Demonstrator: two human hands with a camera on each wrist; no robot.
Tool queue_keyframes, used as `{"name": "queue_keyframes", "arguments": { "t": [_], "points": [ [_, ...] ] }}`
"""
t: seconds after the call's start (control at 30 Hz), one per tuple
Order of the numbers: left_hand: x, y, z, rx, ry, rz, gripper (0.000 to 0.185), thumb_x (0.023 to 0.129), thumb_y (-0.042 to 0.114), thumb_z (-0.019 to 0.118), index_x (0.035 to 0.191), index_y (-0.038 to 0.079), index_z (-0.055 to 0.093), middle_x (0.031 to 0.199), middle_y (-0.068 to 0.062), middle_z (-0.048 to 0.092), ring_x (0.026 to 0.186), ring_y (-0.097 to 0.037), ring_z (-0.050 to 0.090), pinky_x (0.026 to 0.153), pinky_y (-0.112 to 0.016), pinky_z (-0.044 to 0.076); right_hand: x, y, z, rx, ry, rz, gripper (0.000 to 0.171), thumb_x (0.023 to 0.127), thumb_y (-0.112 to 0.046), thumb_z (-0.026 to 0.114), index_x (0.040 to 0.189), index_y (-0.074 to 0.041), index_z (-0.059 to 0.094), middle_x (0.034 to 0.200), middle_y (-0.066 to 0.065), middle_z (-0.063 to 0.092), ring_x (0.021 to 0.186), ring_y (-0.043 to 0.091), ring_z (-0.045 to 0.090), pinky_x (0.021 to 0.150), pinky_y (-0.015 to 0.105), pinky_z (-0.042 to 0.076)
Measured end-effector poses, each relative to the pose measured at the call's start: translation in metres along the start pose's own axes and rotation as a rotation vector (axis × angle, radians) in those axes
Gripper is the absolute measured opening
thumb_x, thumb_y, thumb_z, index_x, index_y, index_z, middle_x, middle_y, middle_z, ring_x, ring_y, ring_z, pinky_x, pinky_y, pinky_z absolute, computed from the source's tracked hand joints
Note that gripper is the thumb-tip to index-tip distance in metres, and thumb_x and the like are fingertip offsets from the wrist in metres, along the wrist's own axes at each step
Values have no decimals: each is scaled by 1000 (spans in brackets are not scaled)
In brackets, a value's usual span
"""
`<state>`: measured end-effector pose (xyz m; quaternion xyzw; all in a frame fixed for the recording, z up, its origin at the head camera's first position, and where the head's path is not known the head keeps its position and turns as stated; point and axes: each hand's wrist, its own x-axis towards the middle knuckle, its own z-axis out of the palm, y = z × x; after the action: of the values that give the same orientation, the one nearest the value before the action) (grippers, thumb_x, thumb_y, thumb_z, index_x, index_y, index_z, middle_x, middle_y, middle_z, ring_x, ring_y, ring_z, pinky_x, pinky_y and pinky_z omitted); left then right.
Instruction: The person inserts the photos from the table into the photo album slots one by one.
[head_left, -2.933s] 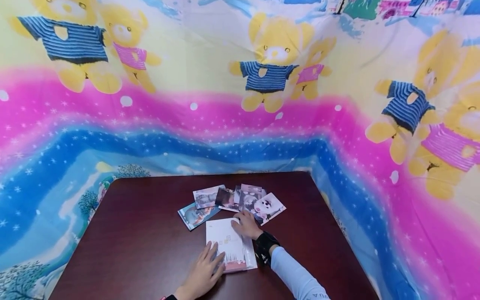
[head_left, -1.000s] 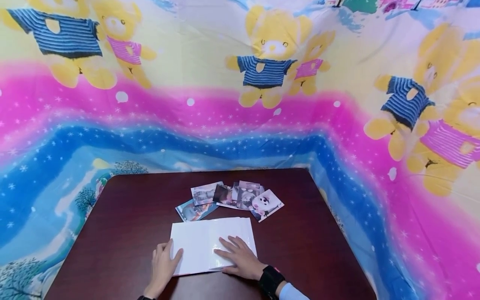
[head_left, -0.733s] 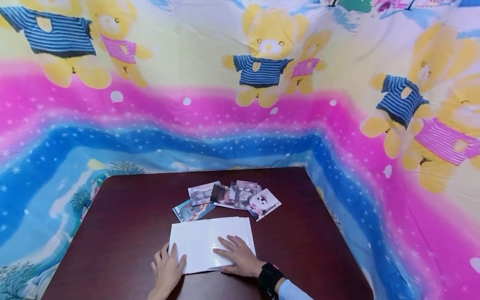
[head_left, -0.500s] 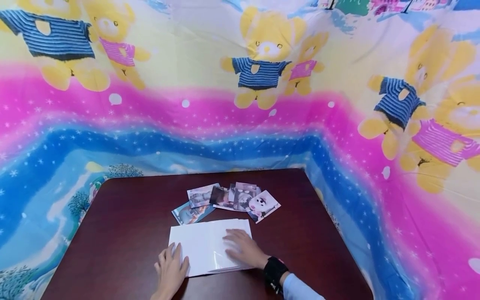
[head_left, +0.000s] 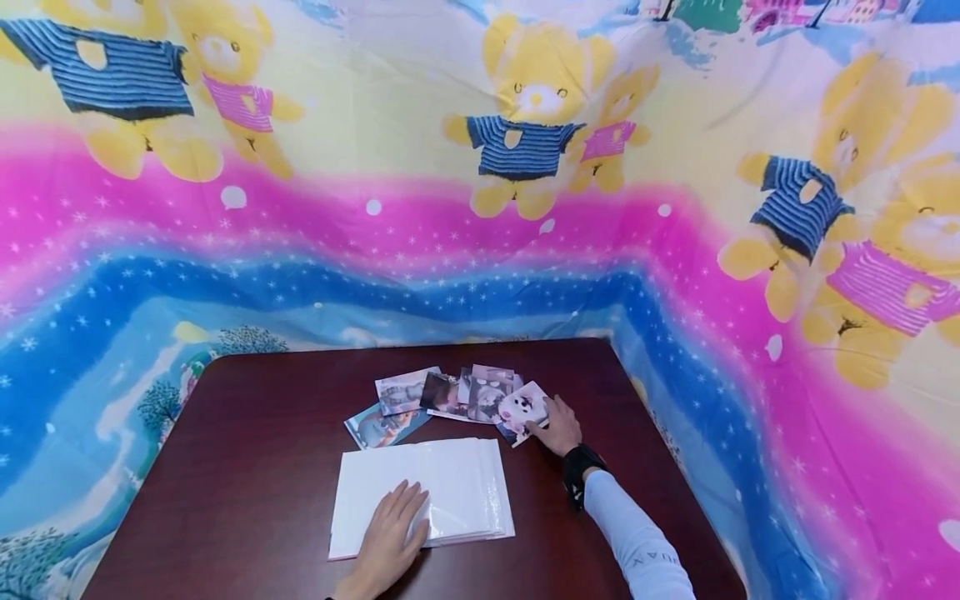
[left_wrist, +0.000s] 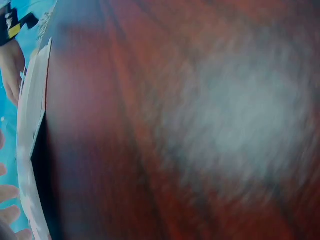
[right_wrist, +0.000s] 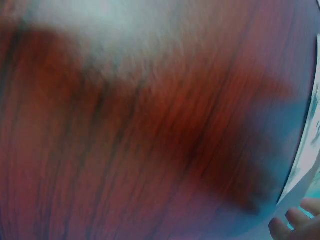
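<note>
An open photo album (head_left: 375, 475) with blank white pages and clear sleeves lies on the table. My left hand (head_left: 392, 533) rests on it near the middle fold, fingers extended. In the left wrist view, fingertips (left_wrist: 9, 192) show beside the album's edge (left_wrist: 37, 95). My right hand (head_left: 558, 425) is at the right edge of a photo card (head_left: 519, 410) printed with a white fluffy animal face. Its thumb and fingers are spread at the card's border. In the right wrist view, the fingers (right_wrist: 297, 220) appear below a pale card edge (right_wrist: 305, 155).
Several more photo cards overlap in a fan behind the album, including a blue one (head_left: 378, 427), a greyish one (head_left: 405, 392) and a dark one (head_left: 442, 392). The dark wooden table (head_left: 247, 467) meets a bear-printed cloth (head_left: 465, 300) at its back and sides.
The album, earlier showing its cover, is now open. My right hand has left its right page and reached up to the animal-face card. My left hand has moved from the left edge toward the fold.
</note>
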<state>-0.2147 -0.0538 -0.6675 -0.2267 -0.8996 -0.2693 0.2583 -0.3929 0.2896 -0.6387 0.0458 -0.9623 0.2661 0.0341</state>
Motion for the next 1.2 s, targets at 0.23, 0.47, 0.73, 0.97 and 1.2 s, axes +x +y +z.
{"name": "queue_keyframes", "arguments": {
  "t": [0.23, 0.47, 0.73, 0.97, 1.2],
  "points": [
    [-6, 3, 2, 3, -68, -19, 40, 85, 18, 73, 123, 5, 67, 132, -18, 60, 125, -40, 51, 98, -61, 39, 5, 8, 3, 1, -68, 88, 79, 92, -37, 68, 151, 3, 32, 155, 34, 21, 140, 53, 20, 109, 67, 19],
    [-9, 2, 3, 21, -92, -33, 37, 88, 19, 72, 123, 7, 67, 134, -17, 59, 126, -38, 51, 99, -59, 39, 5, 2, 5, -43, -41, 107, 76, 89, -33, 73, 147, 2, 40, 149, 30, 35, 135, 50, 30, 107, 65, 25],
    [-6, 2, 0, -5, -74, -17, 38, 87, 15, 72, 123, 6, 67, 132, -19, 60, 124, -38, 53, 98, -60, 40, 10, 0, 2, -57, -18, 162, 82, 82, -35, 81, 144, 2, 42, 137, 30, 42, 120, 47, 37, 96, 60, 31],
    [-1, 1, -1, -12, -57, 4, 39, 87, 12, 70, 125, 5, 66, 131, -19, 60, 123, -39, 53, 98, -60, 40, 14, -5, -7, -2, -26, 257, 82, 75, -28, 87, 137, 4, 43, 124, 35, 42, 110, 50, 34, 90, 60, 25],
    [0, 0, -2, -18, -70, -10, 39, 88, 11, 70, 126, 6, 65, 131, -17, 60, 124, -37, 53, 99, -59, 40, 10, -2, -14, 93, -80, 400, 84, 69, -24, 90, 131, 7, 41, 120, 38, 39, 108, 52, 33, 91, 62, 30]
  ]
}}
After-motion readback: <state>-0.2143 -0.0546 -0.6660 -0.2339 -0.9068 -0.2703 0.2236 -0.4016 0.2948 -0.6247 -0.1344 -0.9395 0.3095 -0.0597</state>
